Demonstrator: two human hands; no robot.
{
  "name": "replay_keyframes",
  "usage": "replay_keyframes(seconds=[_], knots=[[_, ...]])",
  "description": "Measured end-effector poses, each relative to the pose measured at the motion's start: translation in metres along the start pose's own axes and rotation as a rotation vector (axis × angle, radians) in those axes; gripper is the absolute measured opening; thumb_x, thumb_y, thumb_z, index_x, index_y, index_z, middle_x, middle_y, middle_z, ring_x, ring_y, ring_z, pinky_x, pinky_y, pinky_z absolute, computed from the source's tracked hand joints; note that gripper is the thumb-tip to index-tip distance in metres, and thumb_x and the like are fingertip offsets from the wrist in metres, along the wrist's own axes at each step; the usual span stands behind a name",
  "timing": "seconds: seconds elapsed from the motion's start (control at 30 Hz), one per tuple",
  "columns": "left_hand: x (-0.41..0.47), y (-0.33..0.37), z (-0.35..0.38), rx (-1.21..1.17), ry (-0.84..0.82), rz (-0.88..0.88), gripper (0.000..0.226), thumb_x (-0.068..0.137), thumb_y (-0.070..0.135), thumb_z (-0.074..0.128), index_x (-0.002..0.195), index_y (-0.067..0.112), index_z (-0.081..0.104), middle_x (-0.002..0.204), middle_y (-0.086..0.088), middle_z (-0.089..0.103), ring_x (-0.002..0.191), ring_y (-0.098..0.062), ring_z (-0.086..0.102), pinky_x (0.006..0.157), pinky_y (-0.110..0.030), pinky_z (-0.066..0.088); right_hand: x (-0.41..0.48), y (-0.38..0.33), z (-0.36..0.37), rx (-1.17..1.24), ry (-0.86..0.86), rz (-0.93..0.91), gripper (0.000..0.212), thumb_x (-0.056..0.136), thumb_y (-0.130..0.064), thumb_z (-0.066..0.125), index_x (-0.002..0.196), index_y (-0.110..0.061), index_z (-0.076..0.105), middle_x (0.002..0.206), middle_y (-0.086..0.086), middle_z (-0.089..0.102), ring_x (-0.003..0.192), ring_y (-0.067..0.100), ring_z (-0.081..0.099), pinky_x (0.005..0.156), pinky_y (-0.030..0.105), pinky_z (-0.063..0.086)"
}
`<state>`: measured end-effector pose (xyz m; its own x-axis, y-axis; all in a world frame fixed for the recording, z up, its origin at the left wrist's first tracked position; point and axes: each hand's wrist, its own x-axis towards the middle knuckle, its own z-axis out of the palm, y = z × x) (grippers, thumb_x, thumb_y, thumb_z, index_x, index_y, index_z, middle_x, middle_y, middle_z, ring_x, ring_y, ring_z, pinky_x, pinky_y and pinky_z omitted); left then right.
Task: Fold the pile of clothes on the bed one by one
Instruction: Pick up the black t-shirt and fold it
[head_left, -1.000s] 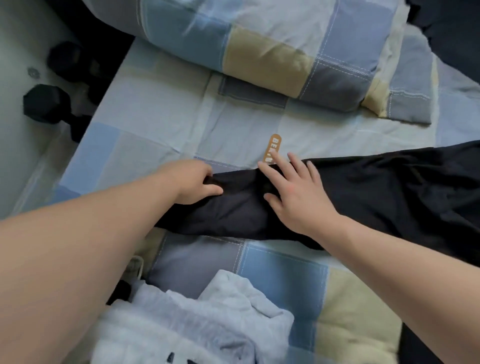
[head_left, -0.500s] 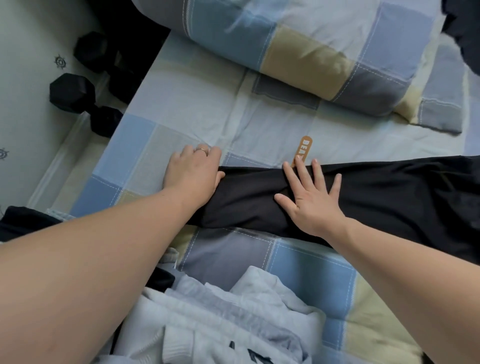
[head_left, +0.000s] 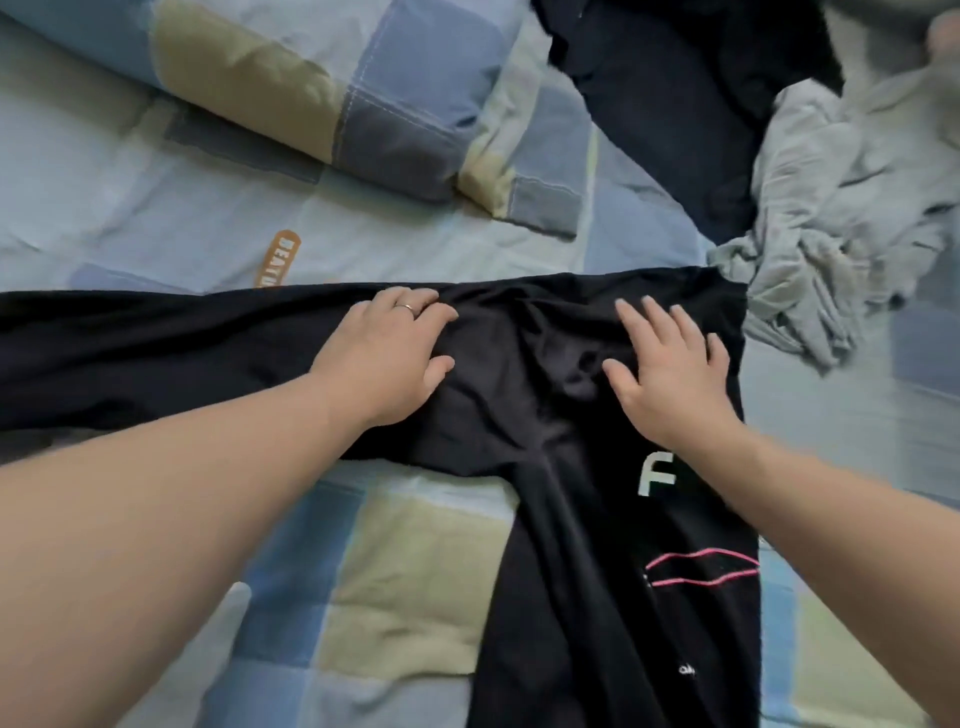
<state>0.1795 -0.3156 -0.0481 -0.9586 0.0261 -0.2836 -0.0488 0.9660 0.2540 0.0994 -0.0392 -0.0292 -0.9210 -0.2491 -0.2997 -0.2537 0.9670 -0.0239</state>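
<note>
A black garment (head_left: 545, 415) lies spread on the patchwork bed sheet (head_left: 156, 208), one long part running left and another toward me with a white letter F and pink lines on it. My left hand (head_left: 387, 353), with a ring, lies on the cloth near its upper edge with fingers slightly bent. Flat on the garment to the right of it is my right hand (head_left: 670, 374), fingers spread. Wrinkled fabric bunches between the two hands.
A crumpled grey garment (head_left: 841, 218) and a dark navy one (head_left: 691, 104) lie at the back right. A patchwork pillow (head_left: 337, 88) lies at the back. An orange label (head_left: 278, 257) sits on the sheet above the black cloth.
Both hands have moved right along the black garment from its narrow left end to its wide wrinkled part. The view swung right; the dumbbells and the white clothes have left the frame.
</note>
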Motion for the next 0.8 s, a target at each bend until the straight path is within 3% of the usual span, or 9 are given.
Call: replay_keyframes(seconds=[0.1,0.2,0.33,0.47,0.57,0.63,0.8], knots=[[0.039,0.053,0.012,-0.06,-0.007,0.004,0.064,0.1,0.05,0.048,0.155,0.025,0.03,0.164,-0.001,0.026,0.149,-0.025,0.024,0.118,-0.042,0.025,0.018,0.062,0.002,0.068,-0.068,0.151,0.07,0.1,-0.047,0.047,0.159,-0.039,0.011,0.168,-0.004,0.011,0.154,0.025,0.009,0.121,0.056,0.016],[0.076,0.089,0.019,-0.104,-0.006,-0.023,0.071,0.096,0.058,0.052,0.154,0.024,0.031,0.16,-0.002,0.034,0.145,-0.027,0.032,0.117,-0.044,0.029,0.034,0.096,0.01,0.195,-0.157,0.13,0.072,0.099,-0.047,0.051,0.159,-0.039,0.012,0.166,-0.004,0.018,0.151,0.026,0.021,0.118,0.055,0.025],[0.107,0.112,0.023,-0.123,0.084,-0.137,0.066,0.092,0.063,0.056,0.145,0.027,0.044,0.147,-0.006,0.047,0.136,-0.031,0.04,0.109,-0.045,0.032,0.053,0.105,0.019,0.182,0.034,0.031,0.059,0.101,-0.052,0.044,0.156,-0.042,0.024,0.166,-0.008,0.02,0.153,0.018,0.013,0.119,0.049,0.016],[0.118,0.12,0.027,0.021,0.095,-0.079,0.042,0.09,0.061,0.06,0.12,0.032,0.056,0.126,0.001,0.058,0.124,-0.028,0.045,0.099,-0.043,0.033,0.073,0.091,0.023,0.185,0.135,-0.098,0.05,0.101,-0.056,0.041,0.15,-0.045,0.037,0.163,-0.011,0.026,0.153,0.016,0.013,0.121,0.051,0.007],[0.119,0.124,0.029,0.004,0.124,-0.041,0.027,0.097,0.052,0.054,0.111,0.028,0.056,0.117,0.001,0.062,0.117,-0.029,0.047,0.093,-0.042,0.032,0.082,0.085,0.022,0.037,0.1,-0.095,0.051,0.099,-0.054,0.045,0.149,-0.043,0.037,0.145,-0.004,0.046,0.144,0.024,0.029,0.12,0.058,0.002],[0.12,0.124,0.028,-0.063,0.218,-0.059,0.02,0.102,0.042,0.049,0.106,0.023,0.052,0.109,-0.005,0.065,0.108,-0.033,0.052,0.086,-0.041,0.033,0.086,0.087,0.016,-0.064,0.083,-0.108,0.055,0.095,-0.044,0.053,0.147,-0.045,0.037,0.138,0.0,0.046,0.137,0.028,0.034,0.12,0.059,0.002],[0.123,0.117,0.024,-0.234,0.397,-0.177,0.017,0.104,0.031,0.045,0.101,0.014,0.042,0.093,-0.015,0.065,0.087,-0.04,0.056,0.07,-0.04,0.03,0.098,0.092,-0.002,-0.07,-0.028,-0.08,0.029,0.085,-0.03,0.063,0.113,-0.038,0.06,0.132,-0.004,0.046,0.135,0.024,0.034,0.121,0.058,0.0]])
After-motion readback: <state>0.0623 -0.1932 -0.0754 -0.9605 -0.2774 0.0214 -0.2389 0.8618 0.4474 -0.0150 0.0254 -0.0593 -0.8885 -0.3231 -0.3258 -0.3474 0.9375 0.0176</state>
